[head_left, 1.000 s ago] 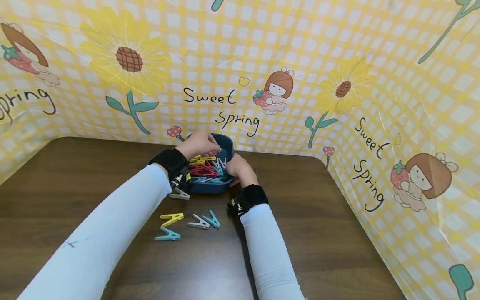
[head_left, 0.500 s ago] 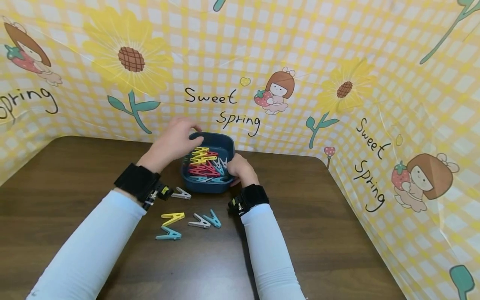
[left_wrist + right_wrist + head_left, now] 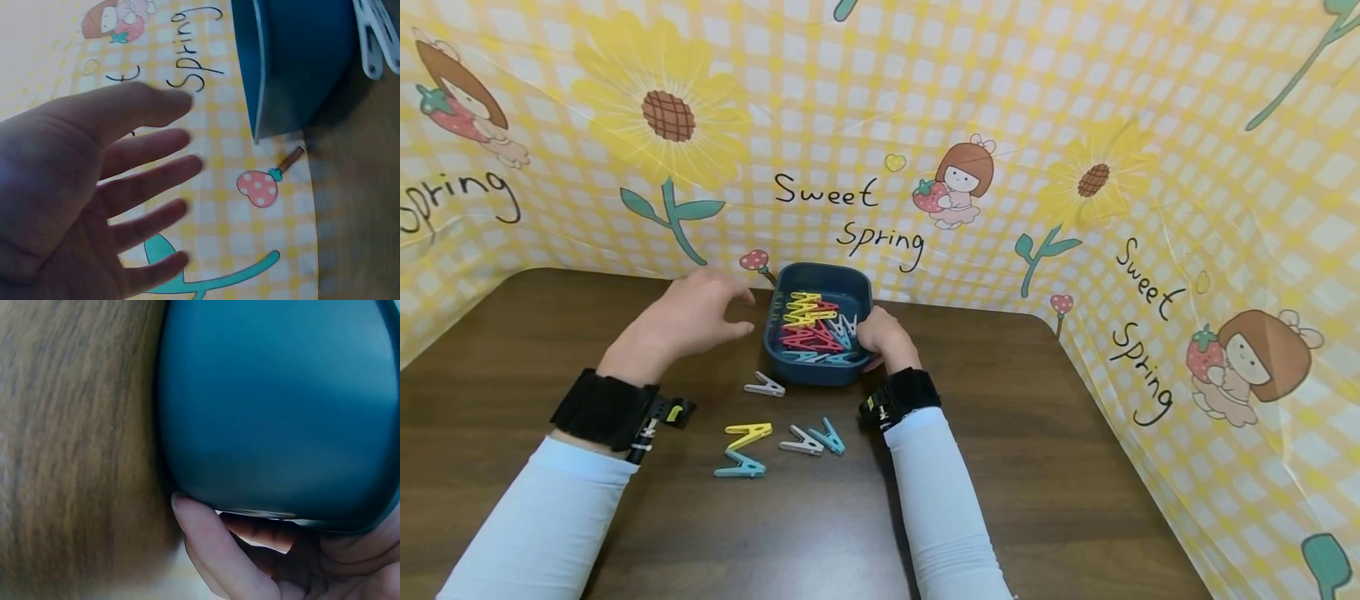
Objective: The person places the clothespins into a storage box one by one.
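Observation:
A dark blue plastic box (image 3: 820, 375) stands near the table's back edge. Inside it lie yellow clothespins (image 3: 805, 305), red clothespins (image 3: 811, 337), and light blue and white ones. My right hand (image 3: 886, 337) grips the box by its right wall; in the right wrist view its fingers (image 3: 215, 544) curl along that side. Left of the box, my left hand (image 3: 687, 317) is held with fingers spread and nothing between them. The left wrist view shows its open palm (image 3: 56, 175) beside the box's wall (image 3: 294, 69).
Loose on the table in front of the box lie a white clothespin (image 3: 765, 385), a yellow clothespin (image 3: 749, 433), a light blue clothespin (image 3: 741, 467), another white clothespin (image 3: 802, 442) and another light blue clothespin (image 3: 828, 437). A yellow checked cloth (image 3: 820, 108) hangs behind the table.
My left hand has come out of the box and moved left, away from it, its fingers spreading. The right hand has stayed at the box's right side.

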`<state>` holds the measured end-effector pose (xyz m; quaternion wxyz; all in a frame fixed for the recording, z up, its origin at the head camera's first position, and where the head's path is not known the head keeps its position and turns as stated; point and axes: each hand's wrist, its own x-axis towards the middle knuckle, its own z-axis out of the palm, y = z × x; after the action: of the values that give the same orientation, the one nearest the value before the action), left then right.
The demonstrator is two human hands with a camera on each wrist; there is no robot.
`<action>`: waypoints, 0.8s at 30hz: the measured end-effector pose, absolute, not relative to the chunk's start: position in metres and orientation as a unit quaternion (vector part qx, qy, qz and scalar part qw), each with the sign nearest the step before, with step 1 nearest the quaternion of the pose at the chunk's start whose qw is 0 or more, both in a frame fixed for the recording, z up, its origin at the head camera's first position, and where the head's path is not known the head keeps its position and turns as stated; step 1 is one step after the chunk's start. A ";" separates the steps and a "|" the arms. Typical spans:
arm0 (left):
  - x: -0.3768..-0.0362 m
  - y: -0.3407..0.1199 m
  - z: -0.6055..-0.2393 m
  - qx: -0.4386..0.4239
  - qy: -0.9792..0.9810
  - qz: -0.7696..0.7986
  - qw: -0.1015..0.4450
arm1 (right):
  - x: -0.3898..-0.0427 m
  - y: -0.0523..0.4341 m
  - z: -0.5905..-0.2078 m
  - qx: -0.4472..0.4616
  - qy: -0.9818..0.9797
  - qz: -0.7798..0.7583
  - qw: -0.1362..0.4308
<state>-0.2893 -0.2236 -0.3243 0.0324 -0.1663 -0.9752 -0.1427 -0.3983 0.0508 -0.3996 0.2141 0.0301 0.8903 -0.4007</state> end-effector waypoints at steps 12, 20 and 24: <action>-0.298 -0.235 -0.356 -0.190 -0.955 -0.169 -0.152 | -0.401 0.050 -0.396 0.041 0.897 -0.384 0.216; -0.302 -0.224 -0.371 -0.218 -0.939 -0.184 -0.193 | -0.403 0.050 -0.398 0.042 0.894 -0.383 0.227; -0.304 -0.219 -0.377 -0.220 -0.938 -0.181 -0.196 | -0.402 0.049 -0.398 0.041 0.898 -0.383 0.215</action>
<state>-0.3038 -0.2189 -0.3767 -0.1962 -0.2203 -0.9382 -0.1809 -0.4024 0.0488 -0.3984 0.2146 0.0405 0.8976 -0.3828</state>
